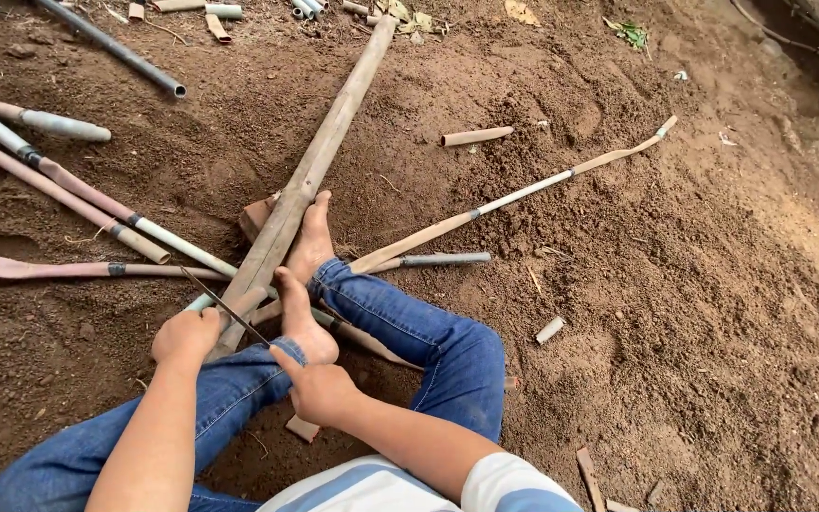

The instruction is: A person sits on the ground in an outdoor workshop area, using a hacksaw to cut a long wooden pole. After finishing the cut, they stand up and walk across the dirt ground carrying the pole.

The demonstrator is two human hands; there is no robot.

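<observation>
I sit on bare soil with my legs in blue jeans and my bare feet (307,248) braced against a long bamboo pole (313,171) that runs away from me. My left hand (185,338) is closed around the near end of the pole. My right hand (318,388) rests by my heel, fingers curled; a thin dark blade (225,305) crosses the pole's near end between my two hands. What grips the blade's handle is hidden behind my foot.
Split bamboo strips (514,197) lie to the right, several bamboo canes (68,190) fan out on the left, and a dark pipe (116,49) lies at the top left. Short cut pieces (476,136) are scattered on the soil.
</observation>
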